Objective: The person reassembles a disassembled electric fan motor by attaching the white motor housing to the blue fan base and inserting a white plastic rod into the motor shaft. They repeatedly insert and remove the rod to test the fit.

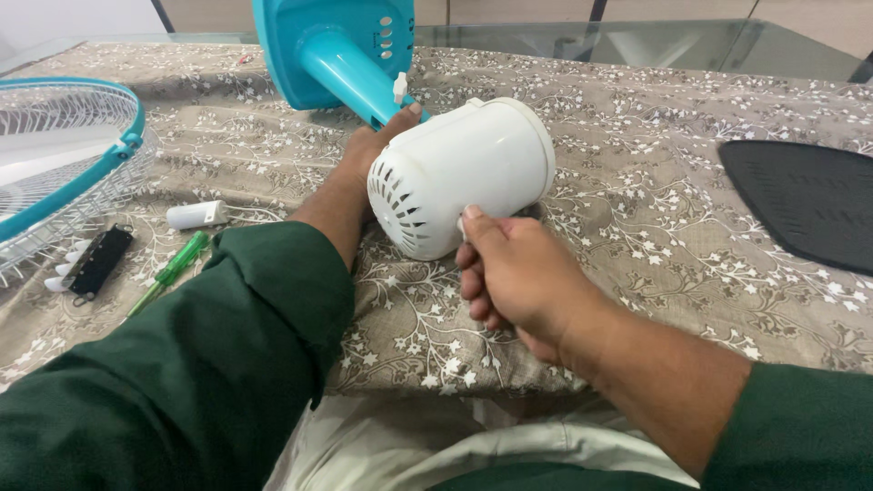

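We see a white motor housing [459,173], a smooth glossy plastic drum with a rounded back and a ring of slotted vents at its near end, lying on its side near the middle of the desk [655,236]. It sits at the end of a teal plastic fan neck [350,77], a tapering tube that rises to a flat, squarish teal base with small holes.

Our left hand [368,145] reaches behind the housing, its grip wrapped around the neck where it meets the drum, thumb tip pressed on the white shell. Our right hand [509,277] is at the vented end, fingers curled together and the thumb and forefinger pinching something small and pale against the housing's rim; we cannot tell what it is. Both arms wear dark green sleeves.

The desk is covered with a taupe cloth printed with white floral sprigs, over a glass top. To the left lie a green-handled screwdriver [173,268], a short white plastic cylinder [195,215], a black switch block with white keys [91,264], and a wire fan grille [64,164] with a teal rim. At the right rests a dark, matte, textured panel [805,200].
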